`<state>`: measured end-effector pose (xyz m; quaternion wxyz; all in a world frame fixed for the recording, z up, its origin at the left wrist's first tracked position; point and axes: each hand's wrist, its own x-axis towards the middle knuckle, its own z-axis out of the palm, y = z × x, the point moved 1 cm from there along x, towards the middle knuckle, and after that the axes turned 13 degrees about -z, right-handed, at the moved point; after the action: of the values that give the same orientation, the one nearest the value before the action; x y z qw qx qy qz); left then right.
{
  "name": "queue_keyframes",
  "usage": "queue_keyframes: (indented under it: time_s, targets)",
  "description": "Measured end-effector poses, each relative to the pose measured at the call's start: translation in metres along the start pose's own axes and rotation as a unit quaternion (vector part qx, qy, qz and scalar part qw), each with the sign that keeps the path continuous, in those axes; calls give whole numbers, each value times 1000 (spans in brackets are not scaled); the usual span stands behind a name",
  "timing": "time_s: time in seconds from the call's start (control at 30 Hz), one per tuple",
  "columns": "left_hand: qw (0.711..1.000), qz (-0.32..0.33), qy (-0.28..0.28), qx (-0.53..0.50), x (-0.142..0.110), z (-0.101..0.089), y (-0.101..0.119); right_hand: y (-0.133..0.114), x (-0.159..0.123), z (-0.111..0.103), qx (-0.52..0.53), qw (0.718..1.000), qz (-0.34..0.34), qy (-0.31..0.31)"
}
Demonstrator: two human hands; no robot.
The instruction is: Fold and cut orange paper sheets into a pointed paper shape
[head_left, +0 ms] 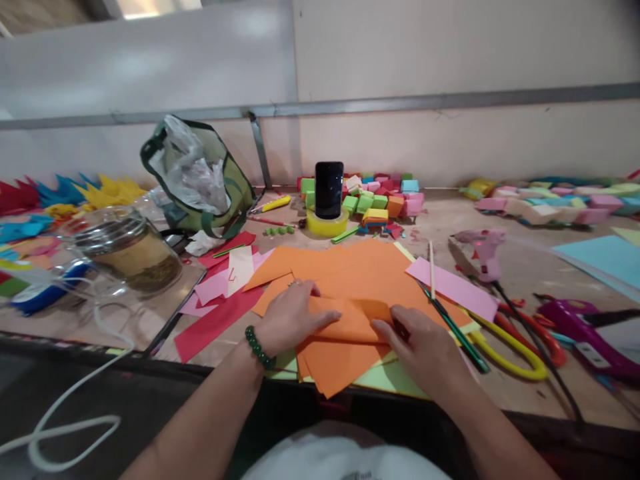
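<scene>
A folded strip of orange paper (353, 321) lies crosswise on a loose pile of orange sheets (365, 267). At its left end my left hand (295, 313), with a green bead bracelet on the wrist, grips the paper, thumb stretched along it. My right hand (420, 343) pinches the strip's right end between thumb and fingers. Its upper edge stands slightly raised between the hands. More orange corners and a pale green sheet (400, 377) stick out below, towards the table edge. The left fingertips are partly hidden.
Scissors with yellow handles (520, 357), a green pen (460, 333) and a pink glue gun (483, 253) lie right. A phone (329, 190) stands in a tape roll (327, 225) behind. Left are red paper (215, 327), a glass jar (130, 253) and a bag (233, 173).
</scene>
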<state>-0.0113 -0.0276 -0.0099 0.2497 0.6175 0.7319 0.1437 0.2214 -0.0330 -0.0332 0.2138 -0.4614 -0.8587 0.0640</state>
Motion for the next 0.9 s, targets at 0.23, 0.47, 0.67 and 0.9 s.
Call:
queue_keyframes:
  time_s: [0.23, 0.47, 0.67, 0.9]
  targets:
    - [996, -10, -13, -91, 2, -2, 0, 2, -1, 3, 6, 1000, -3, 10]
    - [934, 6, -82, -347, -7, -4, -4, 1, -2, -4, 59, 997, -17, 54]
    - [895, -3, -106, -433, -19, -9, 4, 10, 1, -3, 353, 912, 105, 181]
    - [884, -12, -121, -452, -30, -10, 9, -9, 4, -19, 577, 778, 178, 176]
